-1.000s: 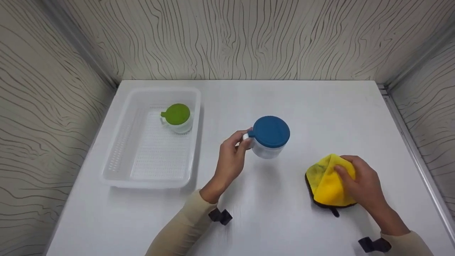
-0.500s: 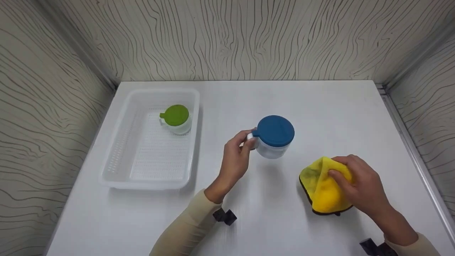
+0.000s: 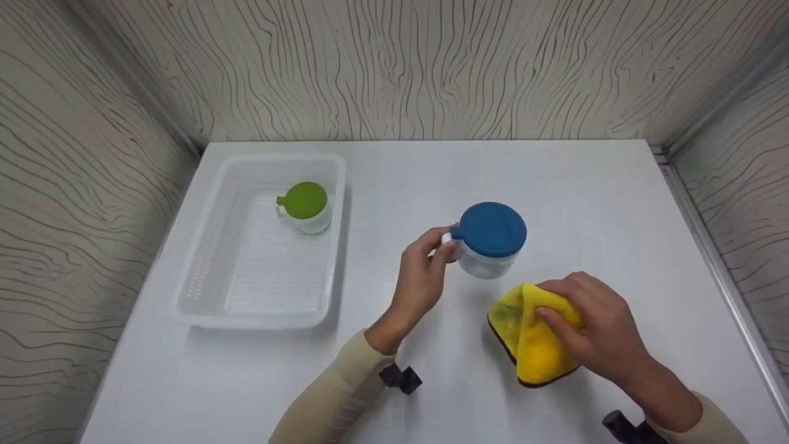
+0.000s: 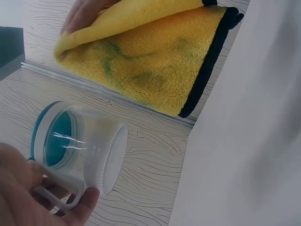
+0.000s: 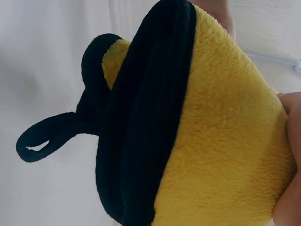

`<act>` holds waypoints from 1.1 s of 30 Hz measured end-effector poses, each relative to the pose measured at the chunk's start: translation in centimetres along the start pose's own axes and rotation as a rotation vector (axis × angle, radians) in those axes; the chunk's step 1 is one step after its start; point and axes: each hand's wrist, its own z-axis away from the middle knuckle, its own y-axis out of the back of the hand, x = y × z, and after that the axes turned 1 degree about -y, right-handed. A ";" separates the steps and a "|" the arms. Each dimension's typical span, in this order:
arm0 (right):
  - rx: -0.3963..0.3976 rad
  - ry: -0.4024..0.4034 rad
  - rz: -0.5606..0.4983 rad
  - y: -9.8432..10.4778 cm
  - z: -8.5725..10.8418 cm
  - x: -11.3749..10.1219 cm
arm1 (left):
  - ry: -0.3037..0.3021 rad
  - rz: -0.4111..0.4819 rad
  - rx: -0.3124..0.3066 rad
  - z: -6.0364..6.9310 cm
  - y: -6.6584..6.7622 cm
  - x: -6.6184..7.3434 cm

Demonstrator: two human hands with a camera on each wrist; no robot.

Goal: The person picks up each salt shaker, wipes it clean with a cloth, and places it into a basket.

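My left hand (image 3: 419,274) grips the white handle of a clear jar (image 3: 487,264) with a blue lid (image 3: 493,229), held up off the table. In the left wrist view the jar (image 4: 89,146) shows its ribbed base, and fingers curl round its handle. To the right, my right hand (image 3: 595,324) pinches a folded yellow cloth (image 3: 542,345) with dark edging, just in front of the jar and apart from it. Greenish stains mark the cloth (image 4: 146,66) in the left wrist view. A dark hanging loop (image 5: 35,143) sticks out from its edge in the right wrist view.
A white perforated basket (image 3: 259,319) stands on the left of the white table (image 3: 400,179). Inside it, near the back right, sits a smaller clear jar (image 3: 312,222) with a green lid (image 3: 306,200). Wood-patterned panels (image 3: 394,68) enclose the table at the back and sides.
The left hand has carried the blue-lidded jar a little to the right. The right hand has brought the cloth leftward, closer to the jar. The basket and green-lidded jar stay put.
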 end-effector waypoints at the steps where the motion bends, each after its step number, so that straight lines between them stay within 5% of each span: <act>1: 0.004 0.014 0.004 -0.2 -0.2 -0.2 | 0.001 0.003 -0.001 0.0 -0.1 0.0; 17: 0.085 0.017 0.122 -3.5 -3.9 -3.6 | 0.018 -0.027 -0.011 0.3 -1.2 0.7; 33: 0.218 0.043 0.321 -5.3 -5.3 -4.2 | -0.022 -0.049 -0.039 0.6 -1.8 0.9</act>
